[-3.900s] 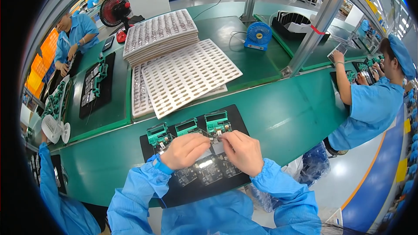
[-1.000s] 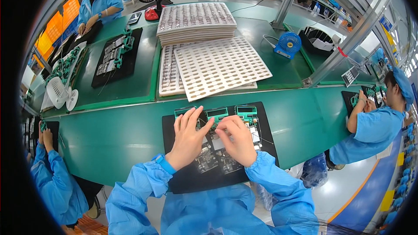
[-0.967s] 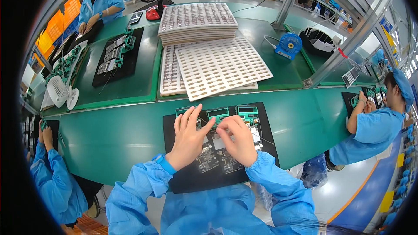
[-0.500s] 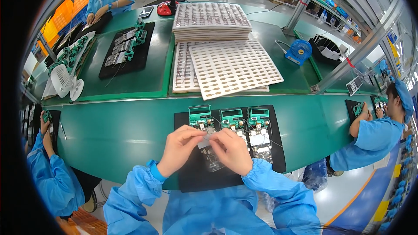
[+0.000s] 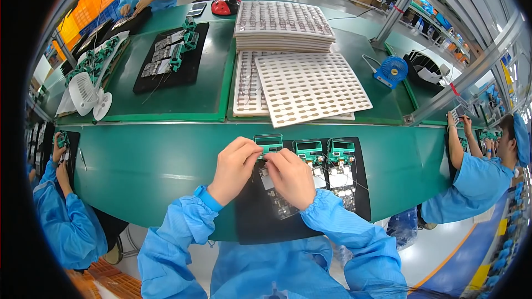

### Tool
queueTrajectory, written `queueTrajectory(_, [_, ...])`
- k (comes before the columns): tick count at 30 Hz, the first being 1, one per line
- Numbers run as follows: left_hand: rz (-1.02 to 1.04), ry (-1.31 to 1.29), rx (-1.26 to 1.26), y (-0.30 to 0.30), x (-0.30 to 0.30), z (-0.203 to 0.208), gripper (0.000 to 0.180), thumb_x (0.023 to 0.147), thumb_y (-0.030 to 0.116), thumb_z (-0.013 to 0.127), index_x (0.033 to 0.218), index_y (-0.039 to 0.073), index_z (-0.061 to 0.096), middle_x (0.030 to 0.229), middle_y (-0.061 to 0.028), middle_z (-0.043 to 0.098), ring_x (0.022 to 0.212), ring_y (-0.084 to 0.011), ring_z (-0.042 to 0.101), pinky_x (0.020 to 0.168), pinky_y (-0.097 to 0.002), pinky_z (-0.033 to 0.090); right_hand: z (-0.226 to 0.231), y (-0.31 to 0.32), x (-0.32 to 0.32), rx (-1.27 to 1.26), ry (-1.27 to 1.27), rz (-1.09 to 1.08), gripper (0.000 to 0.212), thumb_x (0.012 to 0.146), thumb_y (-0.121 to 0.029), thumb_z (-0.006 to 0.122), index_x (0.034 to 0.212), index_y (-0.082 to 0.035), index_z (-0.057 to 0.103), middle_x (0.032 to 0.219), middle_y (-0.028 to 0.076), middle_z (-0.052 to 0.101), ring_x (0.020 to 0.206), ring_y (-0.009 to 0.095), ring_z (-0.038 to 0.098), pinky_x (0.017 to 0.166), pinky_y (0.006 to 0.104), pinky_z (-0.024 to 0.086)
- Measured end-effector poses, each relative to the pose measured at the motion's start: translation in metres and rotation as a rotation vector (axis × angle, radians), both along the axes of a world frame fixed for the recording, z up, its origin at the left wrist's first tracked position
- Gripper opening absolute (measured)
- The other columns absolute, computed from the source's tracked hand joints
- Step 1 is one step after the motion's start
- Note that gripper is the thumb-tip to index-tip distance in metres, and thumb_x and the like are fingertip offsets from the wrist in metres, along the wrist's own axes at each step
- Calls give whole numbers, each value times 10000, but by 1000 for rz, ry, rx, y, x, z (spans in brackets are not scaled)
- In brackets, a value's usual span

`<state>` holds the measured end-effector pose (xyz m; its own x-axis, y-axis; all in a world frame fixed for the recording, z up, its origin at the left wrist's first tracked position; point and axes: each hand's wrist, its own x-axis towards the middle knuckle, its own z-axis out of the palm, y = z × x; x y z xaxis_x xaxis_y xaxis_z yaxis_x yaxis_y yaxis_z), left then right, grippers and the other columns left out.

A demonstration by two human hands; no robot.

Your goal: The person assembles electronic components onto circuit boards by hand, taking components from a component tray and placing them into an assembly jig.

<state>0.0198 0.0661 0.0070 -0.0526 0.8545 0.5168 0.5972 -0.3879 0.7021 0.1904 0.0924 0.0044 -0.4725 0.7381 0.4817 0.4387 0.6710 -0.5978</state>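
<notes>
Green plastic makes up the leftmost frame (image 5: 268, 140), which sits at the far edge of a black mat (image 5: 256, 228); a dark circuit board (image 5: 282, 206) runs from it toward the person. The left hand (image 5: 230, 169) and right hand (image 5: 291, 178) meet just at the frame's near side, each with thumb and fingertips drawn narrowly together; whether they pinch anything is too small to tell. A blue band (image 5: 208, 198) circles the left wrist.

To the right on the mat lie a middle frame (image 5: 308, 147) and a right frame (image 5: 340, 145), with boards attached and thin wires trailing. Pale rectangular patches show on these boards, and any print there is too fine to read.

The mat rests on a glossy green table (image 5: 160, 180). Beyond it, on a green-edged surface, a pitted white tray (image 5: 313, 86) lies askew beside a stack of trays (image 5: 282, 19). A blue fan (image 5: 392, 71) stands to their right, a white fan (image 5: 84, 93) far left. Co-workers in blue sit left and right, another works at the far left, and orange crates (image 5: 83, 14) rise behind.
</notes>
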Motion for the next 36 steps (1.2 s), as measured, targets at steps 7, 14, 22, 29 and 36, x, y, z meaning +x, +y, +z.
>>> queueTrajectory(7, [-18,28,-38,-2,1,-2,97,841,-30,685,936,-22,701,929,-119,639,793,-280,659,695,-358,545,1,1,4,8,-44,-11,157,845,-15,672,999,-45,674,832,107,602,758,309,633,624,406,515])
queueTrajectory(14, [-75,108,66,-5,-2,-16,237,826,-74,664,1048,1,698,1010,-108,619,860,-263,645,733,-358,548,11,-5,28,75,-41,-55,211,820,2,693,1021,-61,701,899,106,652,793,301,651,659,391,541])
queueTrajectory(22, [-98,377,129,-2,-20,-22,463,737,-90,645,1153,107,701,1187,-118,589,1119,-306,570,970,-447,435,13,3,67,190,-229,-192,299,754,45,679,1034,-50,726,926,83,653,812,277,643,677,369,545])
queueTrajectory(29, [-120,415,116,-4,-21,-14,478,733,-98,634,1162,101,701,1188,-130,580,1122,-318,563,983,-454,423,10,5,64,335,-399,-108,405,702,54,673,1097,-28,719,929,99,626,801,251,630,677,367,525])
queueTrajectory(36, [-128,339,38,-1,-27,-21,518,753,-101,624,1185,169,718,1352,-175,524,1244,-384,495,1042,-465,396,-5,4,74,136,-177,-98,480,761,123,618,1197,-61,697,966,121,611,849,265,628,723,384,513])
